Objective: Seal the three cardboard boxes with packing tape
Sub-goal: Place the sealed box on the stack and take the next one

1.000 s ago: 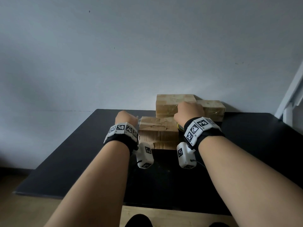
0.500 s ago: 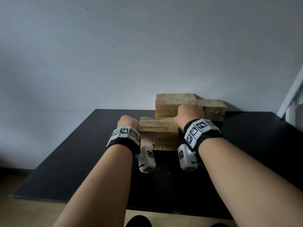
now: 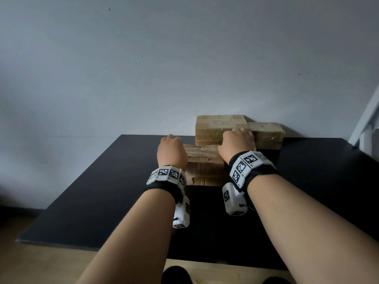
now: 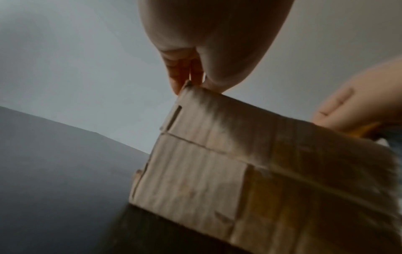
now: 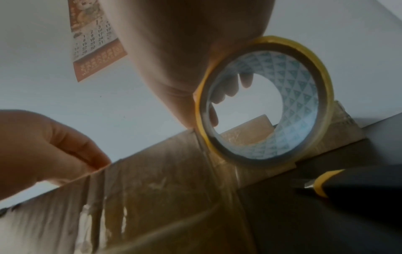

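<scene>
Head view, hands: we saw the left hand (image 3: 171, 151) arched over the left top edge of the near box (image 3: 204, 167), and the right hand (image 3: 238, 144) knuckles-up at its right edge.
Head view, room: the near box sat mid-table (image 3: 102, 191), with two taped boxes (image 3: 220, 128) just behind it by the wall (image 3: 184, 58) and bare dark surface on both sides.
Left wrist view: the left hand's fingertips (image 4: 180, 80) pinched the box's top corner (image 4: 189, 89).
Right wrist view: the right hand's fingers (image 5: 230, 89) curled through the core of the tape roll (image 5: 264, 101), which touched the box's top edge; a strip of tape (image 5: 228, 185) ran down the box's side.
Right wrist view, edges: a yellow-and-black knife (image 5: 322, 182) lay just beside the box on the table.
</scene>
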